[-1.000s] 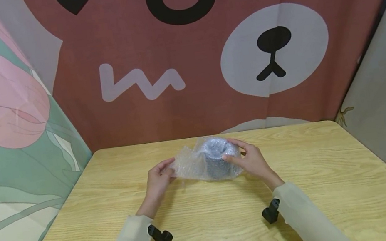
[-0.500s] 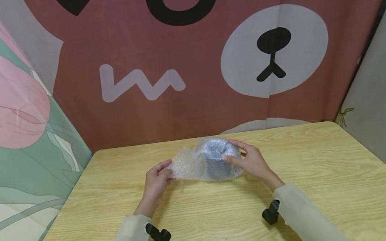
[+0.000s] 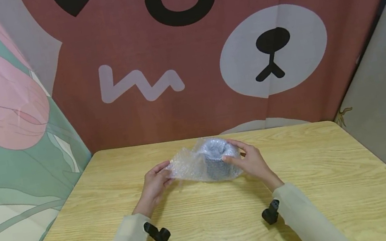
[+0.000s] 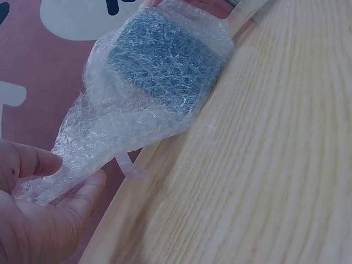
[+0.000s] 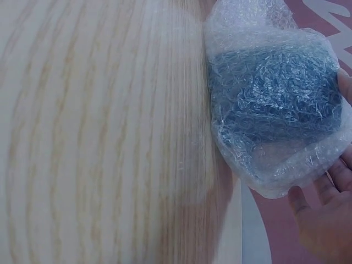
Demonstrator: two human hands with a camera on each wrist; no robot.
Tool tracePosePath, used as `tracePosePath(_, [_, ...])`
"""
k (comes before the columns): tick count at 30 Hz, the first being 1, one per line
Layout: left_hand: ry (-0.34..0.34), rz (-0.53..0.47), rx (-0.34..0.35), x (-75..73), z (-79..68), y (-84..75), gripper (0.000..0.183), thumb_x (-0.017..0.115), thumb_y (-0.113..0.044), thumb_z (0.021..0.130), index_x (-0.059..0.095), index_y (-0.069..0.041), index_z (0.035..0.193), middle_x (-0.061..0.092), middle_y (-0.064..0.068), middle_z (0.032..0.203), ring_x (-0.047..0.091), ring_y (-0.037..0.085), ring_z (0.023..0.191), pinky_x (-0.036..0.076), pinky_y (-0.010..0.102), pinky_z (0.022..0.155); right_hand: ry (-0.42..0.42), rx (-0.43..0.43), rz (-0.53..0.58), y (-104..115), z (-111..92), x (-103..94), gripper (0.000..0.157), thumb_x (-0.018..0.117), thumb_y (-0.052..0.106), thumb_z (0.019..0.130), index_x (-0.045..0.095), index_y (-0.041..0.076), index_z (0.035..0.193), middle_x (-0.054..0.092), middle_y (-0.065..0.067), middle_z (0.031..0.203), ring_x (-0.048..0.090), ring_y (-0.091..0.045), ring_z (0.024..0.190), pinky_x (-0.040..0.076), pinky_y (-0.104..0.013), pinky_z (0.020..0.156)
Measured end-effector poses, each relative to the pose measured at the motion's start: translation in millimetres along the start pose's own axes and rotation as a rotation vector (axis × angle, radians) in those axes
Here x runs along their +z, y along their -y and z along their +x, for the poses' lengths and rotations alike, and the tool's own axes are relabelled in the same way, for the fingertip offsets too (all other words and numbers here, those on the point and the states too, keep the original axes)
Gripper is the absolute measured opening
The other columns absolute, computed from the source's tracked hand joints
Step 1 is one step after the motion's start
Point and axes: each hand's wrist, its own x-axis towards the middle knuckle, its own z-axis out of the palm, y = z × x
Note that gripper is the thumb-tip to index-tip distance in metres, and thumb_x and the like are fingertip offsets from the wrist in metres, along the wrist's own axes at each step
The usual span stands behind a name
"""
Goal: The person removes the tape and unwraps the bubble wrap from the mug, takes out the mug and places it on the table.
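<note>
A squat, round dark bluish thing [image 3: 219, 169] sits on the table inside clear bubble wrap [image 3: 188, 165]; the layers blur its kind. The wrap's loose end stretches leftward, where my left hand [image 3: 154, 185] pinches it between thumb and fingers. On the right side, my right hand [image 3: 253, 163] grips the wrapped bundle, thumb at the front and fingers farther back. From the left wrist, a narrow translucent strip [image 4: 127, 165] hangs under the wrap's lower edge. The right wrist view shows the bundle's bluish side [image 5: 280, 91] through the bubbles.
The wooden table [image 3: 208, 219] reaches under both forearms. Behind it hangs a reddish-brown cloth [image 3: 140, 120] with a bear print, and patterned cloths flank it. Each sleeve cuff carries a small black camera, one on the left [image 3: 158, 233] and one on the right [image 3: 271, 212].
My left hand has shifted a little to the left, drawing the loose end of the bubble wrap with it. The right hand and the bundle have stayed in place.
</note>
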Motion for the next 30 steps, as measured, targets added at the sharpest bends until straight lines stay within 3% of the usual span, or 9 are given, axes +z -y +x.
tracePosePath(9, [0.058,-0.09,-0.049,-4.8,0.4,0.0,0.044,0.046,0.006,0.095,0.043,0.01,0.139,0.059,0.014,0.113,0.065,0.015,0.085,0.054,0.027,0.079,-0.005,0.014,-0.007,5.3,-1.9,-0.5,0.063,0.075,0.035,0.086,0.051,0.012,0.141,0.044,-0.013,0.145,0.037,-0.031,0.135,0.037,-0.054,0.104])
tracePosePath(18, [0.1,-0.177,-0.084,-7.8,0.8,0.3,0.047,0.045,0.007,0.097,0.036,0.011,0.142,0.06,0.008,0.105,0.065,0.013,0.083,0.054,0.025,0.08,-0.003,0.016,-0.002,4.8,-2.0,-0.7,0.063,0.074,0.036,0.087,0.051,0.012,0.141,0.044,-0.012,0.146,0.037,-0.031,0.135,0.037,-0.054,0.104])
tracePosePath(24, [0.11,-0.183,-0.101,-8.6,1.8,-0.5,0.047,0.045,0.005,0.098,0.036,0.008,0.144,0.058,0.011,0.112,0.065,0.015,0.088,0.053,0.026,0.083,-0.001,0.006,-0.001,2.7,-1.3,-0.5,0.064,0.074,0.035,0.087,0.051,0.012,0.141,0.043,-0.012,0.146,0.036,-0.031,0.135,0.037,-0.055,0.103])
tracePosePath(30, [0.101,-0.108,-0.075,-7.8,1.0,-3.1,0.049,0.049,0.003,0.097,0.037,0.007,0.144,0.057,0.009,0.111,0.062,0.01,0.076,0.054,0.026,0.079,0.008,0.019,-0.027,5.5,-0.9,-1.5,0.065,0.074,0.037,0.086,0.051,0.014,0.142,0.043,-0.012,0.146,0.039,-0.03,0.134,0.039,-0.053,0.102])
